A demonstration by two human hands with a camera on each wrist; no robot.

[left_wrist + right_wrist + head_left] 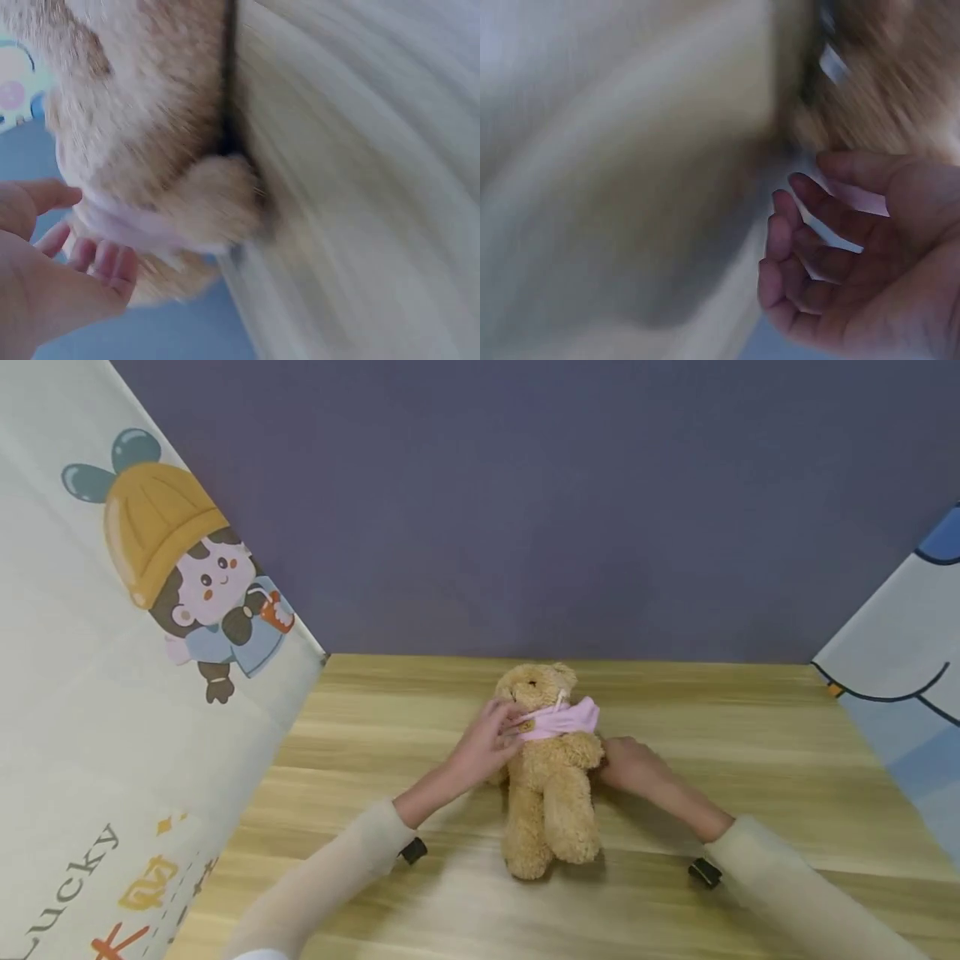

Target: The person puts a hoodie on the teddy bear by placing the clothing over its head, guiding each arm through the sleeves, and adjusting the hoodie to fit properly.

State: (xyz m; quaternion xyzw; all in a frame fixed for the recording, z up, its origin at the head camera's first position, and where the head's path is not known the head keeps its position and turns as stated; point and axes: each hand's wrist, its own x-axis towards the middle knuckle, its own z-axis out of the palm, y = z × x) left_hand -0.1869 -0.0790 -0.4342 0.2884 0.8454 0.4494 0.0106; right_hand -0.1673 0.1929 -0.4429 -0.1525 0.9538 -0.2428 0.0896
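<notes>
A light brown plush teddy bear (547, 777) lies on its back on the wooden table, head toward the back wall. Bunched around its neck and chest is a pink garment (566, 720) with a white cord and a small tan patch. My left hand (487, 745) touches the garment's left side; in the left wrist view its thumb and bent fingers stand apart beside the pink cloth (131, 221). At the bear's arm on the right is my right hand (633, 766), partly behind that arm. The right wrist view shows loosely curled fingers and a thumb near blurred fur (892, 90).
A wood-grain table (390, 710) meets a dark grey-blue wall (525, 510) at the back. On the left hangs a white panel (67, 668) with a cartoon figure and lettering. Another printed panel (885, 643) borders the right side.
</notes>
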